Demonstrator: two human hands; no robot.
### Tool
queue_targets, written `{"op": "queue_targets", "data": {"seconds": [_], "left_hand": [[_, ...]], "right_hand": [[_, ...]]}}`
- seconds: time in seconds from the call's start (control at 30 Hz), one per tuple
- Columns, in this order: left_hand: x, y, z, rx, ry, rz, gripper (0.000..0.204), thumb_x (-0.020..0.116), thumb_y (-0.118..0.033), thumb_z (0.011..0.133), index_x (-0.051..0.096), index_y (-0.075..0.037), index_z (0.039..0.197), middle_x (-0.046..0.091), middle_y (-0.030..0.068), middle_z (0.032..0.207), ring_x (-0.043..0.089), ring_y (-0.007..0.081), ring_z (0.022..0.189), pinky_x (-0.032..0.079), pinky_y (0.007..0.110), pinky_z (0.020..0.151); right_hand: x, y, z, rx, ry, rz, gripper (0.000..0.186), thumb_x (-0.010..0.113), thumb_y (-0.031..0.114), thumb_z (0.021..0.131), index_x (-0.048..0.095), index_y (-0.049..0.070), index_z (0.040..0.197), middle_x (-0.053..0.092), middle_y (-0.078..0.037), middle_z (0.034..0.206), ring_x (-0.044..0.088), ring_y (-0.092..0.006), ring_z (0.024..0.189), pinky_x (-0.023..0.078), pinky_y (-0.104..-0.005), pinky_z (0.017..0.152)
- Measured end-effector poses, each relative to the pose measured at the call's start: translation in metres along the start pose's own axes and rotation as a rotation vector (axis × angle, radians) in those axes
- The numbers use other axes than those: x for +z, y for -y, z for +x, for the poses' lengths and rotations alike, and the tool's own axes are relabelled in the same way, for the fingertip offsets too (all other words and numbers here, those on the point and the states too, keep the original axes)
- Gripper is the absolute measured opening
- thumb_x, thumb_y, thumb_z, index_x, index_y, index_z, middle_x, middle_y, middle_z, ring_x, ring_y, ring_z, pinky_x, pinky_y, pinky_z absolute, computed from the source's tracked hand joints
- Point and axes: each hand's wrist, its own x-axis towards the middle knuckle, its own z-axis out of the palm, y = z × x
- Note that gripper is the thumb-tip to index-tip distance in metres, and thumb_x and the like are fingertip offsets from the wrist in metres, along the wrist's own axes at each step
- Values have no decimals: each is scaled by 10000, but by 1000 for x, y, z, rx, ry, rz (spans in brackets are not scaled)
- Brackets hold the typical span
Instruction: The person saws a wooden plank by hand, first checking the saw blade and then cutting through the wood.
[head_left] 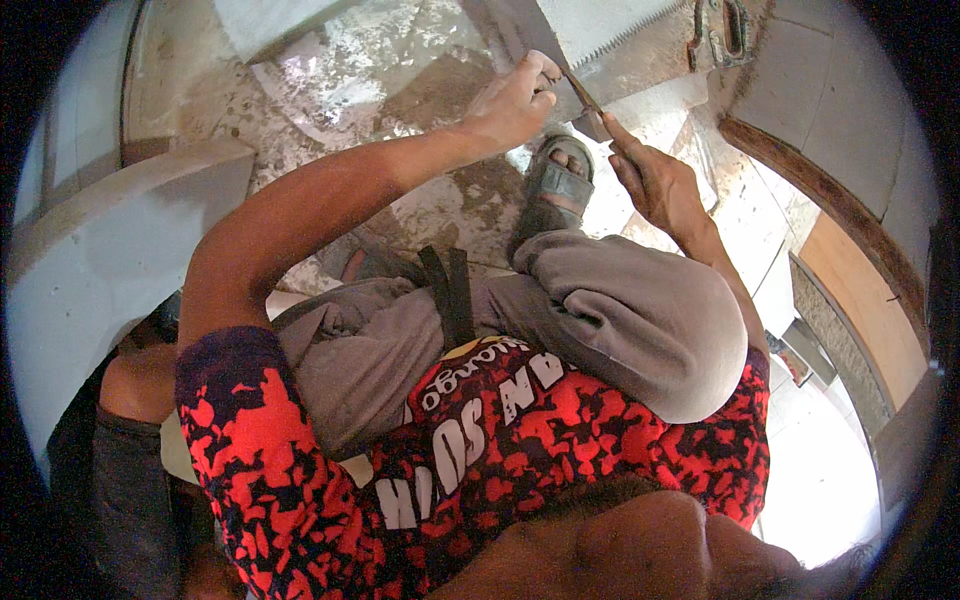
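Observation:
A thin, brownish, file-like bar slants between my two hands above a grey board. My right hand is closed round its near end, with the forefinger stretched along it. My left hand is curled closed at the far tip; the exact grip there is partly hidden by the fingers. Just beyond the bar lies a handsaw, its toothed edge toward the upper left and its worn handle at the right. The grey board runs beneath the bar, near the saw's teeth.
My sandalled foot rests just below the bar, and my bent knee rises at the right. The floor is stained and dusty. A pale curved panel stands left, wooden-edged panels right. Another person's leg shows at left.

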Motion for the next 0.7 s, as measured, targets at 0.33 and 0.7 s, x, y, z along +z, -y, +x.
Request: {"op": "queue_targets", "data": {"seconds": [0.33, 0.7], "left_hand": [[-8, -4, -5, -44, -2, 41, 341, 524, -174, 915, 432, -30, 1211, 621, 227, 1122, 605, 328, 1073, 452, 430, 915], [-6, -2, 0, 21, 2, 9, 335, 511, -173, 915, 431, -31, 1208, 624, 229, 1092, 597, 349, 1085, 434, 420, 943]], "right_hand": [[-4, 19, 44, 17, 4, 223, 505, 506, 368, 986, 383, 252, 1462, 687, -200, 1012, 679, -361, 868, 527, -410, 745], [0, 2, 7, 22, 30, 135, 502, 470, 392, 982, 345, 317, 1462, 668, -204, 864, 652, -397, 799, 525, -471, 706]]}}
